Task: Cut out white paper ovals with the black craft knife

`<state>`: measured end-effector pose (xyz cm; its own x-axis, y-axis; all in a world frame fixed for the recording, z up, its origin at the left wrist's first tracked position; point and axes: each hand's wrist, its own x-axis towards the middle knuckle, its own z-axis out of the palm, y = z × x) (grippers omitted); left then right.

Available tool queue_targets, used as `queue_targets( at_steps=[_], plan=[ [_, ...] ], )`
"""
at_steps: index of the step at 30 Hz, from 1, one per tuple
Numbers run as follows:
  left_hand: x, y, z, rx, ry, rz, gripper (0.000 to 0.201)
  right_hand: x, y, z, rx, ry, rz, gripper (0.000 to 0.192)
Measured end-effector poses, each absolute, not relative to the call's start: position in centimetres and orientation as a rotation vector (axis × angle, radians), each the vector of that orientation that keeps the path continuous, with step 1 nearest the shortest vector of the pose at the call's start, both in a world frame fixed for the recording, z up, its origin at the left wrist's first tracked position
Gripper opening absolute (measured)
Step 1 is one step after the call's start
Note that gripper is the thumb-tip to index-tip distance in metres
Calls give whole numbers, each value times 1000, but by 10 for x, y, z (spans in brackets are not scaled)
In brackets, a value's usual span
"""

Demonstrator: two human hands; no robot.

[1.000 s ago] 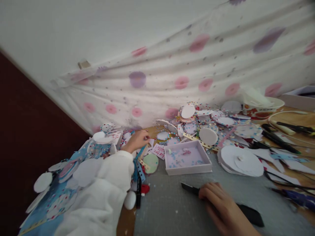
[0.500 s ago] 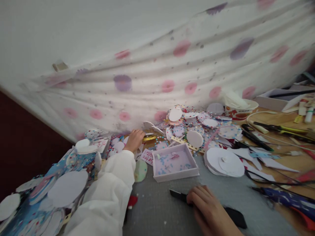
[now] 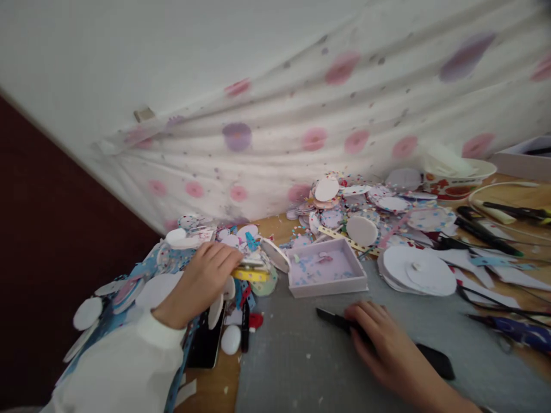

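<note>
My left hand (image 3: 202, 284) is closed on a flat, yellow-edged layered piece (image 3: 250, 275), with silvery white layers above the yellow; its exact kind is unclear. It is held over the left side of the worktop, near a tilted white disc (image 3: 275, 256) and a pale green disc (image 3: 264, 284). My right hand (image 3: 383, 338) is wrapped around a black utility knife (image 3: 437, 360) lying low over the grey cutting mat (image 3: 284, 367). The knife's blade end points left. Just beyond stands a shallow white box (image 3: 329, 284) with blue and pink scraps inside.
Stacked white discs (image 3: 417, 269) lie right of the box. Behind it are heaped decorated discs (image 3: 361, 229) before a spotted curtain (image 3: 275, 172). A phone (image 3: 206, 347) and black pen (image 3: 245, 327) lie at left. A paper bowl (image 3: 458, 180) and blue tool (image 3: 523, 332) are at right.
My left hand has drawn back toward me with the yellow-edged piece, uncovering the phone and pen. My right hand stays on the knife. The view has shifted left.
</note>
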<state>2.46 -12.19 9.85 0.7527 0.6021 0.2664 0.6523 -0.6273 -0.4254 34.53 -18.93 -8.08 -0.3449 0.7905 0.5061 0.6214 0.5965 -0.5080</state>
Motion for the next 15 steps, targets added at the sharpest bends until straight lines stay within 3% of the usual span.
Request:
queue_targets(
  at_steps=[2,7,15],
  plan=[
    [31,-151,94,-2487,-881,-181,21,346,-194,-81,-1075,-2075,292,30],
    [57,-205,67,-2575,-874,-408,28,338,-213,-79,-971,-2115,373,73],
    [81,-237,8,-2579,-1082,-745,27,359,-232,-80,-939,-2036,317,43]
  ],
)
